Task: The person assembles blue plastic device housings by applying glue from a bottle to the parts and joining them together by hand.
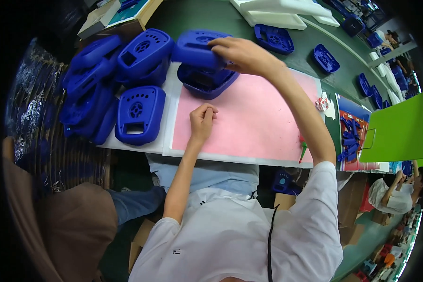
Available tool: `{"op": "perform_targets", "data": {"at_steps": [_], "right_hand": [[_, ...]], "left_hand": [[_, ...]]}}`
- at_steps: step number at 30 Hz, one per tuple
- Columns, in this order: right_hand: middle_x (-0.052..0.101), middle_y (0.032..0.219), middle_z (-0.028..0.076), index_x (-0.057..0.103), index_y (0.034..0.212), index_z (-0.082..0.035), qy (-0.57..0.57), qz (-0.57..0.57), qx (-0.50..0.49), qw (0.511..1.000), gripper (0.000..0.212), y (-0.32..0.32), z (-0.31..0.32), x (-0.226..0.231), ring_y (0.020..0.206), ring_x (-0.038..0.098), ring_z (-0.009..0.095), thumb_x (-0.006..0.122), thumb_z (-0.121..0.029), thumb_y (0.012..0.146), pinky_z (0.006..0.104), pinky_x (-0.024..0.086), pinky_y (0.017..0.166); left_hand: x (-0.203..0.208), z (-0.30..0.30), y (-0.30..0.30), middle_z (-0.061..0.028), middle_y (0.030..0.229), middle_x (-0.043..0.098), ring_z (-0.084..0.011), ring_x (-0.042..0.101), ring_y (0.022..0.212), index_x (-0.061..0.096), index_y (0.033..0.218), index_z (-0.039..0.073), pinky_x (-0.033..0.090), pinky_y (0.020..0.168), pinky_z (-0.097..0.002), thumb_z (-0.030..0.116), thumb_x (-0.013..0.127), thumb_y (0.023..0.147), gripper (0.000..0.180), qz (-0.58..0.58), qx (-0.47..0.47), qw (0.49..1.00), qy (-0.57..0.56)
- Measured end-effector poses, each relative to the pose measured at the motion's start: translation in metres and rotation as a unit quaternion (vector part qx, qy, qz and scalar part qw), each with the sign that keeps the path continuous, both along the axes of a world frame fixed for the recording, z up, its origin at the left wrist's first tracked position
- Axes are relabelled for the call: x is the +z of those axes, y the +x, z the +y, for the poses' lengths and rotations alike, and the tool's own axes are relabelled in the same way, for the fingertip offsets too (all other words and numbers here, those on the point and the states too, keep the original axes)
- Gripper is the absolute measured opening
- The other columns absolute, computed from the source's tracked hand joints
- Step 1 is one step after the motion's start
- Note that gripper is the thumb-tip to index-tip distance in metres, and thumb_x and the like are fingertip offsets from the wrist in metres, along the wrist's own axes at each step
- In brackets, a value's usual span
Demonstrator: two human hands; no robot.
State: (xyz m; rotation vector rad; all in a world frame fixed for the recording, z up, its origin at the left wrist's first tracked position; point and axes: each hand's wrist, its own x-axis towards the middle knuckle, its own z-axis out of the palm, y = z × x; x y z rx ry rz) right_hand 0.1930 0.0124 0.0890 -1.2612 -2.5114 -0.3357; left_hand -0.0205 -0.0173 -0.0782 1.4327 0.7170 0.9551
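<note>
Held shell: blue shell (197,42), at the far left of the pink mat (254,120), above a lower shell (209,87); whether the two touch, I cannot tell.
Right hand (237,54): fingers gripping the held shell at its right side.
Left hand (203,120): over the mat, nearer the body than the lower shell; fingers curled in, contents hidden.
Left of the mat: a single shell (140,115) lying face up, a stack (145,51) beyond it, and a jumbled pile (87,94) farther left.
Mat's right side: a green tool (303,151) near the close edge, crumpled paper (322,102) at the border.
Farther right: red tray (369,165) with small blue parts (349,138).
Beyond: more shells (274,38) on a green surface (301,55).
</note>
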Motion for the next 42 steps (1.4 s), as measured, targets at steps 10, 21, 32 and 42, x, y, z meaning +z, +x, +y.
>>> {"op": "perform_targets", "data": {"at_steps": [10, 21, 32, 42], "right_hand": [[0.058, 0.125, 0.015, 0.048, 0.131, 0.006, -0.073, 0.652, -0.082, 0.75, 0.054, 0.036, -0.179, 0.043, 0.115, 0.057, 0.022, 0.053, -0.009, 0.079, 0.0323, 0.045, 0.099], [0.064, 0.101, 0.015, 0.059, 0.113, 0.005, -0.215, 0.484, -0.32, 0.786, 0.036, 0.026, -0.216, -0.112, 0.093, 0.059, 0.026, 0.049, -0.023, 0.092, 0.035, 0.046, 0.086], [0.068, 0.08, 0.022, 0.066, 0.09, 0.008, -0.246, 0.145, -0.764, 0.579, 0.08, 0.079, -0.265, -0.082, 0.071, 0.069, 0.034, 0.062, -0.07, 0.072, 0.0425, 0.055, 0.067], [0.061, 0.112, 0.017, 0.042, 0.13, -0.002, -0.056, 0.869, -0.307, 0.383, 0.065, 0.055, -0.255, -0.095, 0.099, 0.064, 0.029, 0.06, -0.049, 0.089, 0.0403, 0.059, 0.075]], "left_hand": [[-0.004, 0.001, -0.007, 0.001, 0.068, 0.053, -0.0039, 0.044, 0.054, 0.06, 0.088, 0.002, 0.033, 0.045, -0.0186, 0.011, 0.045, 0.092, 0.017, -0.074, 0.05, 0.996, 0.008], [0.019, -0.006, 0.012, -0.0075, 0.083, 0.057, -0.0179, 0.053, 0.078, 0.061, 0.105, -0.001, 0.043, 0.068, -0.0289, 0.018, 0.064, 0.074, 0.036, 0.075, -0.127, 0.967, 0.208], [0.017, -0.01, 0.009, -0.0124, 0.075, 0.056, -0.0306, 0.052, 0.077, 0.065, 0.09, 0.0, 0.042, 0.074, -0.0396, 0.016, 0.066, 0.075, 0.022, 0.144, -0.16, 0.911, 0.353], [0.017, -0.007, 0.005, -0.0099, 0.071, 0.056, -0.0276, 0.053, 0.075, 0.067, 0.098, 0.001, 0.041, 0.078, -0.0385, 0.015, 0.063, 0.078, 0.025, 0.139, -0.162, 0.913, 0.347]]}}
